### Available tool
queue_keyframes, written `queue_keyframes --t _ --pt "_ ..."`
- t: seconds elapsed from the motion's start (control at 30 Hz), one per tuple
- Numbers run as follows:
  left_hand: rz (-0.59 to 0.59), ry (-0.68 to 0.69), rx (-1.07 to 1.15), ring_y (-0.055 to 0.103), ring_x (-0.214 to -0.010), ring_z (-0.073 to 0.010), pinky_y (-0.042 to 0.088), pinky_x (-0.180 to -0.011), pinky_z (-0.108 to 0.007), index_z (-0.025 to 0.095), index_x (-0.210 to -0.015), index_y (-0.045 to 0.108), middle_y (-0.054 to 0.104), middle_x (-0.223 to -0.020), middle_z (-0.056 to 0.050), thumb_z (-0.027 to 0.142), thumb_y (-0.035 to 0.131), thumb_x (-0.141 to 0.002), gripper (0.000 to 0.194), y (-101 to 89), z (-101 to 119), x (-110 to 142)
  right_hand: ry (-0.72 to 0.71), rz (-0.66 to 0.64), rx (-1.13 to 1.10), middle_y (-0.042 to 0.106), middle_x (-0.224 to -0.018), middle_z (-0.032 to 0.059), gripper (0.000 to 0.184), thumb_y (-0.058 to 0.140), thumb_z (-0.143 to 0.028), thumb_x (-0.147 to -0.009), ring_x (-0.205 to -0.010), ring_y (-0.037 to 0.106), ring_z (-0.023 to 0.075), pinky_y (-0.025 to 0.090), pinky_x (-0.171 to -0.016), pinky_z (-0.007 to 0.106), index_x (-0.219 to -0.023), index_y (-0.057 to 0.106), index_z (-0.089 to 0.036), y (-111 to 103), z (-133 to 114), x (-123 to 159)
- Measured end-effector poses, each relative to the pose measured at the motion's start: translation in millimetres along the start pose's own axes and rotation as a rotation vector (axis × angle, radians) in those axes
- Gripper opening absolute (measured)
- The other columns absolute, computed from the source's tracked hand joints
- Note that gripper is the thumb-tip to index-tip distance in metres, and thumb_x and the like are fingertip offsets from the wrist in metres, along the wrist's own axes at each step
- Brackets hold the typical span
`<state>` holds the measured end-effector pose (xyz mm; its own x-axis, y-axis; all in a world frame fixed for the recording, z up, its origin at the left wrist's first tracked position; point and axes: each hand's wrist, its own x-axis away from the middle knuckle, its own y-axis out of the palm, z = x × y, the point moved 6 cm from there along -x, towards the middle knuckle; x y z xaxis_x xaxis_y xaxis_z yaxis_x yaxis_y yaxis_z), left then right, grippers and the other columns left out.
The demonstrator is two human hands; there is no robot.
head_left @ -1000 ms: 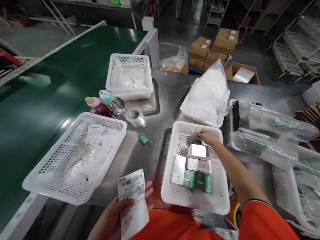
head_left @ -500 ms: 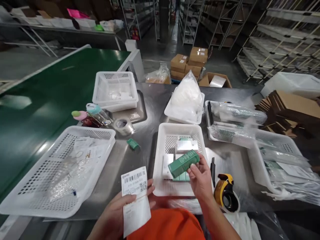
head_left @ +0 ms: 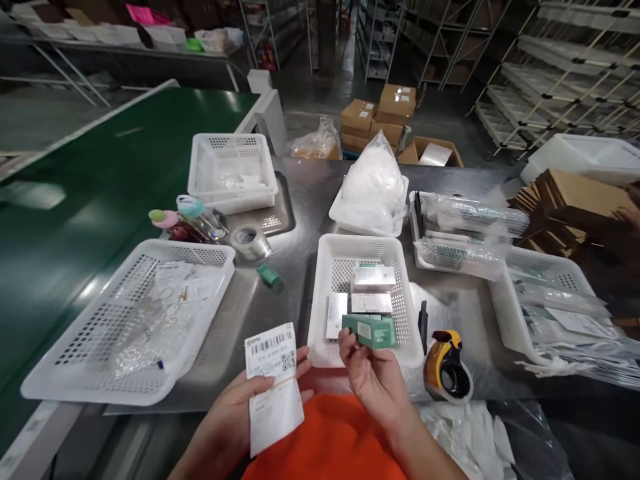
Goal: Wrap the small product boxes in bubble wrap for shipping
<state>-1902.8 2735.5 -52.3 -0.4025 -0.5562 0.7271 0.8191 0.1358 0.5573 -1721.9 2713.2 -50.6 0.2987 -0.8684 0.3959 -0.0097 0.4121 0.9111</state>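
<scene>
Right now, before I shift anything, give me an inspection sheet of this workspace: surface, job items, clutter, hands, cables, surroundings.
Surface: metal table, shiny, with visible reflections.
Job items: slip with barcode and QR code; green box; basket holding white boxes and more green ones.
Clutter: tape roll, bottles and small green packet to the left; yellow tape dispenser to the right.
Hands: left hand holds the slip; right hand holds the green box at the basket's near end.
Cables: nothing seen.
Surroundings: green belt on the left; cartons and racks beyond the table.
</scene>
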Motion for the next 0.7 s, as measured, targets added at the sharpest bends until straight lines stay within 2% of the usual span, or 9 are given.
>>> queue_keyframes --t 0.1,0.2,0.4,0.5,0.6,0.7 --pt "-0.026 -0.015 0.008 0.042 -0.142 -0.0385 0.041 -0.112 -0.064 0.014 -0.159 0.020 0.056 -0.145 -0.019 0.008 0.057 -0.082 0.086 -2.7 -1 -1 0.009 -0.081 -0.019 0.066 -0.100 0.0008 0.023 0.070 -0.010 -0.084 -0.081 0.063 0.0009 0.051 -0.060 0.000 -0.103 0.060 -0.016 13 5 5" --pt "-0.035 -0.033 0.008 0.041 -0.143 -0.0383 0.039 -0.113 -0.064 0.014 -0.158 0.023 0.055 -0.146 -0.019 0.007 0.059 -0.081 0.085 -5.2 -2 -2 -0.031 -0.125 0.033 0.061 -0.093 -0.0021 0.013 0.067 -0.013 -0.089 -0.076 0.059 0.0007 0.047 -0.052 -0.001 -0.095 0.058 -0.021 19 8 10" --pt "0.042 -0.042 0.006 0.039 -0.144 -0.0384 0.035 -0.116 -0.064 0.011 -0.157 0.025 0.058 -0.143 -0.020 0.006 0.061 -0.078 0.088 -4.8 -3 1 0.006 -0.143 -0.046 0.054 -0.081 -0.0034 0.012 0.059 -0.013 -0.094 -0.067 0.054 0.0004 0.039 -0.046 -0.004 -0.087 0.054 -0.021 18 16 12" --pt "0.076 -0.018 0.008 0.039 -0.143 -0.0406 0.036 -0.114 -0.067 0.014 -0.157 0.026 0.058 -0.143 -0.019 0.007 0.063 -0.074 0.091 -4.0 -3 2 0.003 -0.136 -0.014 0.052 -0.079 -0.0034 0.012 0.056 -0.015 -0.096 -0.065 0.052 0.0012 0.036 -0.042 -0.003 -0.085 0.053 -0.021 17 17 11" --pt "0.068 -0.003 0.018 0.042 -0.141 -0.0409 0.038 -0.112 -0.068 0.020 -0.157 0.027 0.059 -0.143 -0.017 0.006 0.063 -0.075 0.091 -5.1 -2 1 -0.027 -0.150 0.073 0.054 -0.082 -0.0039 0.011 0.057 -0.016 -0.095 -0.066 0.052 0.0008 0.034 -0.041 -0.003 -0.086 0.054 -0.021 19 15 11" --pt "0.023 -0.024 0.035 0.045 -0.139 -0.0407 0.040 -0.111 -0.067 0.018 -0.156 0.030 0.060 -0.141 -0.018 0.005 0.062 -0.077 0.086 -6.2 -2 -1 -0.031 -0.148 0.065 0.056 -0.084 -0.0040 0.011 0.058 -0.015 -0.094 -0.067 0.053 0.0001 0.035 -0.042 -0.003 -0.087 0.054 -0.022 21 13 10"
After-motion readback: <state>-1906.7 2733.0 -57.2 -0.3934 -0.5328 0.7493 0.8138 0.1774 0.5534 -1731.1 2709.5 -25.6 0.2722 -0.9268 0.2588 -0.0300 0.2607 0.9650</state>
